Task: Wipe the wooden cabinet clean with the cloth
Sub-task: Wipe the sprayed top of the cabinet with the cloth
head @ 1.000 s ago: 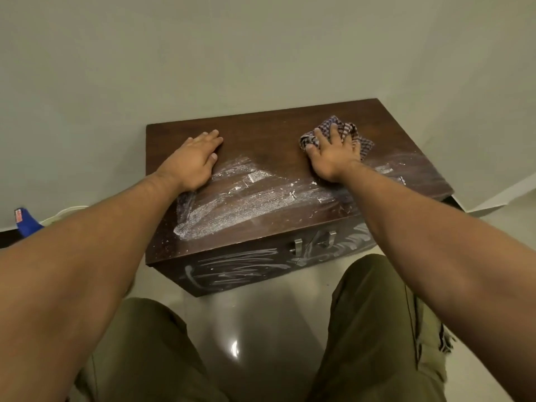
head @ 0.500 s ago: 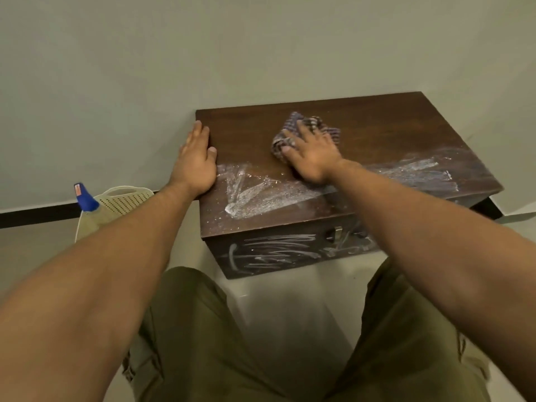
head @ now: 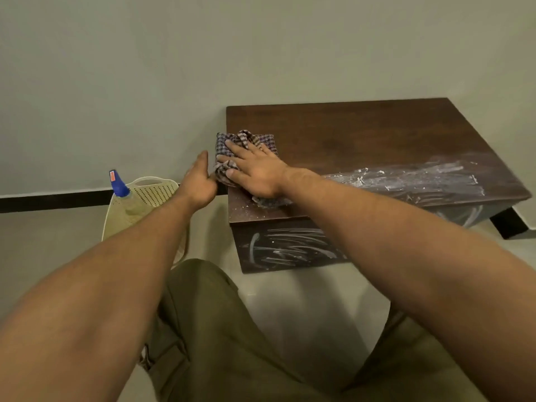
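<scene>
Cloth (head: 246, 139) lies under my right hand (head: 258, 175), fingers (head: 242, 149) spread flat on it; left hand (head: 198, 184) just beside, fingers hidden, I can't tell.

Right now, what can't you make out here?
Head view only.
Left hand fingers: turned away at the cabinet edge; grip unclear.
Cloth: middle under the right hand.
Cabinet front: right part behind the right forearm.
Bottle label: too small.
Basket: partly behind the left forearm.

Home room: plain wall (head: 203, 53), tiled floor (head: 43, 242), wooden cabinet (head: 362, 134), plastic basket (head: 153, 192).
</scene>
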